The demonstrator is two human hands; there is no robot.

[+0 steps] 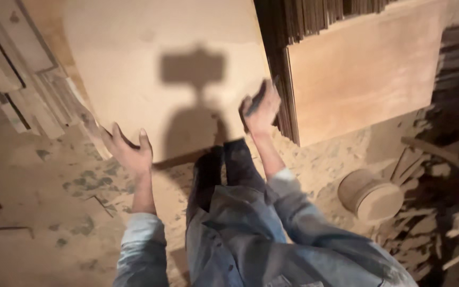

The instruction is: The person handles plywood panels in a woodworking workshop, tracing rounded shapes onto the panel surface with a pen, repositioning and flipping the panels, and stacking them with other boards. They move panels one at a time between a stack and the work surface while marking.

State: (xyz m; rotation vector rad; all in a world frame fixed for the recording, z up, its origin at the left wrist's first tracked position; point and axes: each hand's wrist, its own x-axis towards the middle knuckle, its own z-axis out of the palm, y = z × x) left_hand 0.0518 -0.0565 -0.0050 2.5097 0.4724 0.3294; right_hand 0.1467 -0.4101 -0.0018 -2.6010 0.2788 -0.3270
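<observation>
Here, at the left, loose wooden strips (22,85) lie stacked on the dusty floor (38,223), and the left hand (128,151) curls its fingers under the lower left corner of the big pale plywood sheet (160,64), taking its weight. The right hand (261,109) presses half open against the sheet's right edge, so the board stands gripped on both sides but barely off the ground, beside a leaning stack of panels (362,74) and a round wooden block (370,194).
</observation>
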